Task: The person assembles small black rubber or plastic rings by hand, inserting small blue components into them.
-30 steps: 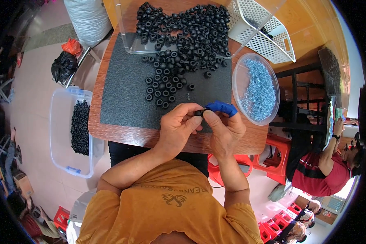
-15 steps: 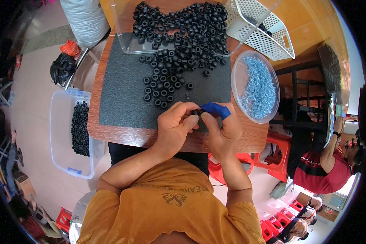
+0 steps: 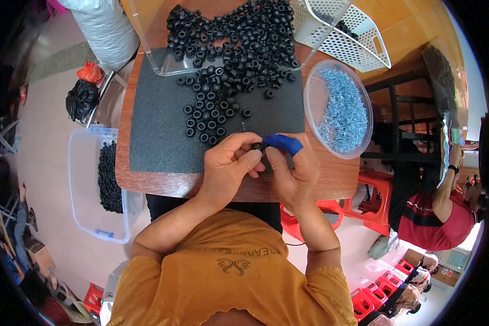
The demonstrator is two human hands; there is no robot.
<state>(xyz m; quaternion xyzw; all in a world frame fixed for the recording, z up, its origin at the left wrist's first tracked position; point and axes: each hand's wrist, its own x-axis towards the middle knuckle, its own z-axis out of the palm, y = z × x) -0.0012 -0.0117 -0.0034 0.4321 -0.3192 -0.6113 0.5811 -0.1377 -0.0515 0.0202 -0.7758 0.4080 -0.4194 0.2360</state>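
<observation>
Hands, left hand [image 3: 229,165] and right hand [image 3: 293,171], pinch black ring [image 3: 257,146].

A wooden table [image 3: 331,182] bears a dark mat [image 3: 157,130], clear bowl [image 3: 315,117] and white basket [image 3: 364,41].

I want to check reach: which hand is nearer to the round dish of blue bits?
Right. The right hand sits just beside the dish, near its lower-left rim; the left hand is farther left.
</observation>
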